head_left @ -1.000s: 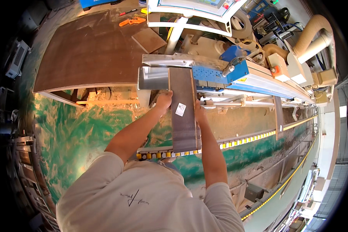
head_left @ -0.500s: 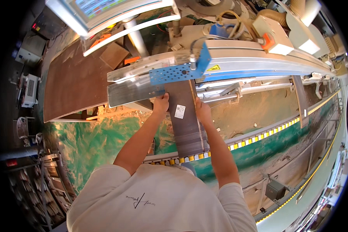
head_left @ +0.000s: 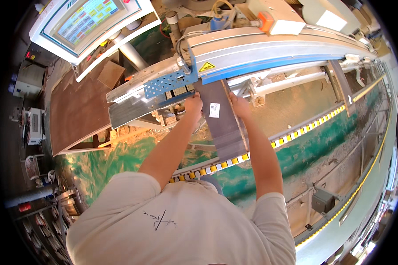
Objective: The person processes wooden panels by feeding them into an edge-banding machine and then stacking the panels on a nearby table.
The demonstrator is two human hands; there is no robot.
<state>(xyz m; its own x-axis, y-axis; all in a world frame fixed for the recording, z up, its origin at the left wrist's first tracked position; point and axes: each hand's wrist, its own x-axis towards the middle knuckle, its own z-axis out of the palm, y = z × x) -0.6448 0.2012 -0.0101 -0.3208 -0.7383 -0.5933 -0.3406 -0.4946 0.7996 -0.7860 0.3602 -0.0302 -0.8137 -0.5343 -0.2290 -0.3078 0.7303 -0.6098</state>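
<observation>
A long dark grey-brown board [head_left: 223,126] with a small white label lies across the machine's feed rail, its far end under the blue and silver beam [head_left: 252,48]. My left hand [head_left: 193,105] grips the board's left edge near the far end. My right hand [head_left: 239,105] holds its right edge at the same height. The board's near end rests on a row of yellow and black rollers [head_left: 221,164]. A blue perforated plate [head_left: 170,82] sits just above my left hand.
A control screen in a white housing [head_left: 90,22] hangs at the upper left. A brown panel table [head_left: 77,112] stands to the left. The roller rail [head_left: 340,108] runs off to the right. The green floor is dusty, with machine boxes at the left edge.
The view has shifted so the machine beam and screen sit closer and lower. Both hands have pushed the board farther under the beam.
</observation>
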